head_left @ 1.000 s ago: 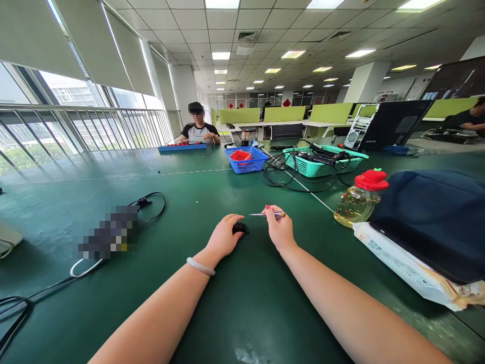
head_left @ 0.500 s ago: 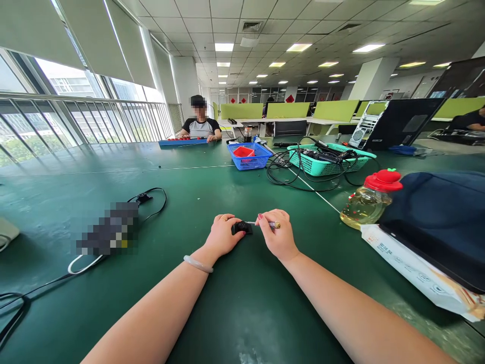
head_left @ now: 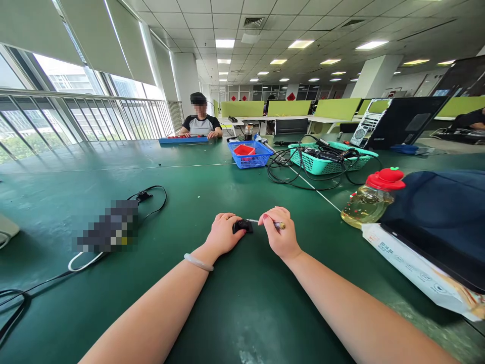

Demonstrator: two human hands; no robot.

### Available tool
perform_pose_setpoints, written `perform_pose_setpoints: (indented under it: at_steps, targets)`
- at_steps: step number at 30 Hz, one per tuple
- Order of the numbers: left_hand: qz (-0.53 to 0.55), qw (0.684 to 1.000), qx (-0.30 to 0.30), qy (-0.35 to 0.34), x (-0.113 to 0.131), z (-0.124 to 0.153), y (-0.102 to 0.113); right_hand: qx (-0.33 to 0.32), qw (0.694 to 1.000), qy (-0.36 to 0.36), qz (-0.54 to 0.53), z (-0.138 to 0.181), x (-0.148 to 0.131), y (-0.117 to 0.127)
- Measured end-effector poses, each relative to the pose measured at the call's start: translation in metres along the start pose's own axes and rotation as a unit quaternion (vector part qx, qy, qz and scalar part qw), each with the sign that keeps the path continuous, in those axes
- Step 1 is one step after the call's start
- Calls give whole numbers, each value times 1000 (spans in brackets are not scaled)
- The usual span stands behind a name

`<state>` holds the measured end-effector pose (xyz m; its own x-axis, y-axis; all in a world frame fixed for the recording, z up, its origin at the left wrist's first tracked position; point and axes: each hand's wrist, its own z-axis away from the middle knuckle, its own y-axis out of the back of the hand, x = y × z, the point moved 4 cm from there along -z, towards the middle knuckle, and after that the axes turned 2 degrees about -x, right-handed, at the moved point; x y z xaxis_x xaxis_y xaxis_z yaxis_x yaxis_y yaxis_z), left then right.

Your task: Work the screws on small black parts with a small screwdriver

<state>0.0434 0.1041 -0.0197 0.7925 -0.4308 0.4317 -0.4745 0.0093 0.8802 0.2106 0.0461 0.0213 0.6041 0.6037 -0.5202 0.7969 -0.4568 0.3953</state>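
On the green table [head_left: 235, 323], a small black block-shaped part [head_left: 242, 226] lies under the fingers of my left hand [head_left: 224, 235]. Thumb and forefinger close around its left side and near edge; its exact kind is too small to make out. My right hand [head_left: 279, 233] pinches a screwdriver [head_left: 280, 225], its thin metal shaft pointing left and its yellowish handle end sticking out to the right. The shaft's tip is at the top right edge of the black part; whether it touches cannot be told. A pale bangle [head_left: 198, 262] circles my left wrist.
To the right stand a red-lidded bottle [head_left: 369, 202], a white packet [head_left: 413, 265] and a dark blue bag [head_left: 439, 222]. Farther back are a blue basket [head_left: 250, 159] and a green basket [head_left: 329, 164] with black cables. A blurred device with cables [head_left: 111, 225] lies left. A person [head_left: 200, 121] sits opposite.
My right hand has shifted slightly to the right with the screwdriver, the shaft now tilting a little more. My left hand stays on the black part. The view has shifted slightly.
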Motion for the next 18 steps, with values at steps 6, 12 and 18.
perform_pose_setpoints:
  at_steps: [6,12,18]
  targets:
    - [-7,1000,-4,-6,0,0,-1,-16,1000,-4,-9,0,1,-1]
    - [-10,1000,-7,-9,0,0,-1,-31,999,4,12,0,-3,-1]
    - [-6,1000,-5,-10,1,0,-1,-49,998,28,35,1,-7,-1]
